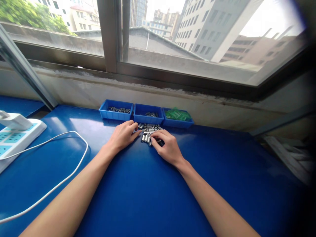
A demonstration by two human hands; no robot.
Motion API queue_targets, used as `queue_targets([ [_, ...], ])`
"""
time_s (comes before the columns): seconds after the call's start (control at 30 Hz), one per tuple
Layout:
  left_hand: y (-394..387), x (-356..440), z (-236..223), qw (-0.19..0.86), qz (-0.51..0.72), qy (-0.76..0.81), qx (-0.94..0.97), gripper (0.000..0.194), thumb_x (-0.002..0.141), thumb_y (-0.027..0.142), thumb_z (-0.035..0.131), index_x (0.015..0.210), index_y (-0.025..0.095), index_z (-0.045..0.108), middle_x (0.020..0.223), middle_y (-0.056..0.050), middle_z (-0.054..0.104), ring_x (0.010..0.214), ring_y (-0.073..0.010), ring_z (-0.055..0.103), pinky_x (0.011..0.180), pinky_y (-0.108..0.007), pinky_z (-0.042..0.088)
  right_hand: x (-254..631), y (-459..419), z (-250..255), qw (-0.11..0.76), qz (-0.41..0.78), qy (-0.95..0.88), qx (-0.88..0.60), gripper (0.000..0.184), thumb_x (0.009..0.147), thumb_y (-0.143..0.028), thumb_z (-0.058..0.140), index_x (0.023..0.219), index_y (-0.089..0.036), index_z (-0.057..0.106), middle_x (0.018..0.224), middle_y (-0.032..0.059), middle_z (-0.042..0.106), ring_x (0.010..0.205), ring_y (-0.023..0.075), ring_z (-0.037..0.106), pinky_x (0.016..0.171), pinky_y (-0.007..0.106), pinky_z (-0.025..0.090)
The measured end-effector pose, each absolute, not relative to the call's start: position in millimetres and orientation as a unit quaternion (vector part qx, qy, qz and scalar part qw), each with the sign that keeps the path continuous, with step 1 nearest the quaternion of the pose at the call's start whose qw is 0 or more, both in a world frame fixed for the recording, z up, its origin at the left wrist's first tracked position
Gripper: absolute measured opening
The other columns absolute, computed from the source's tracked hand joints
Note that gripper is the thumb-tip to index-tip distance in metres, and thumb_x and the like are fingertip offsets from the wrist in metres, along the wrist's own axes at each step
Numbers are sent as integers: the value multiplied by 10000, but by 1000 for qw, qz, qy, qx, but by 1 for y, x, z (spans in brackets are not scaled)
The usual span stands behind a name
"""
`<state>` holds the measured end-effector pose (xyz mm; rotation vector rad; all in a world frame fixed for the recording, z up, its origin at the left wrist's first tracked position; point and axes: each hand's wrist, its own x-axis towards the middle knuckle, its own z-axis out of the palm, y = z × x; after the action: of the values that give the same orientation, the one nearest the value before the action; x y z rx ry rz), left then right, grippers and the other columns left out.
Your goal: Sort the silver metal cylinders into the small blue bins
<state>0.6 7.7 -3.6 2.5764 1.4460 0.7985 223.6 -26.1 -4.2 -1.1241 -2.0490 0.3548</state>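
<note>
Metal pieces: a loose heap of small, shiny, tube-like metal pieces [148,131] lies on the blue counter [148,197], between the two hands and just in front of the bins; some at the near edge lie side by side.
Left hand: the left hand [124,134] rests at the left side of the heap, fingers bent, thumb reaching towards the pieces, with a gap between thumb and forefinger.
Right hand: the right hand [168,146] covers the right side of the heap, fingertips and thumb down among the pieces; whether it is clamped on one I cannot tell.
Left bin: a blue left bin [115,115] holds many small metal parts [119,110].
Middle bin: the middle bin [145,119], just beside it and behind the heap, has a smaller lot of metal parts inside.
Right bin: the right bin [177,124] holds green stuff [177,114], too small to make out.
Power strip: a white power strip [37,126] with a plug [18,121] sits at far left.
Cable: a white cable [81,154] loops over the counter, left of the left arm.
Window: behind the counter, a dark window frame [110,39] stands above the wall [81,89].
</note>
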Motion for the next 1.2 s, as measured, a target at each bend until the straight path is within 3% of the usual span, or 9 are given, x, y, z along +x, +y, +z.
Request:
queue_targets([
  [0.13,0,3,6,58,233,454,858,318,926,479,523,804,195,597,756,-31,637,633,-157,564,584,-275,359,224,-26,-5,378,139,-803,-438,107,882,-173,594,923,-225,677,981,55,695,948,221,643,851,371,523],
  [0.3,-5,6,13,88,227,419,875,179,864,346,593,778,192,625,748,-37,633,647,-164,576,615,-281,396,224,-26,-4,380,138,-804,-436,106,878,-171,596,919,-226,676,973,55,696,942,221,643,849,370,524],
  [0.47,-3,3,12,128,237,407,873,118,847,256,594,852,186,688,804,-52,645,723,-176,605,667,-278,445,224,-26,-4,377,144,-804,-437,120,880,-166,590,928,-229,680,982,55,694,937,219,645,848,365,522],
  [0.63,2,2,6,150,258,404,865,233,819,176,588,1018,181,709,885,-64,661,739,-172,620,700,-275,484,223,-26,-3,379,135,-804,-438,110,872,-160,599,908,-223,683,965,48,699,937,216,652,857,356,521],
  [0.93,7,2,-3,160,285,400,856,160,870,263,631,959,177,732,899,-70,673,761,-169,633,721,-267,484,223,-26,-2,376,128,-806,-438,106,874,-162,605,911,-220,686,974,52,701,944,215,652,865,352,516],
  [1.07,8,6,-5,154,285,421,847,153,865,302,656,854,168,728,805,-48,658,688,-148,601,650,-249,450,223,-25,-4,379,129,-806,-436,101,876,-166,607,916,-217,685,983,53,697,948,211,649,868,347,512],
  [1.2,8,3,2,181,281,414,847,150,820,294,710,876,159,745,761,-44,682,663,-142,611,640,-239,460,224,-25,-6,380,134,-805,-436,91,877,-172,612,914,-213,684,983,52,696,946,207,652,863,343,513],
])
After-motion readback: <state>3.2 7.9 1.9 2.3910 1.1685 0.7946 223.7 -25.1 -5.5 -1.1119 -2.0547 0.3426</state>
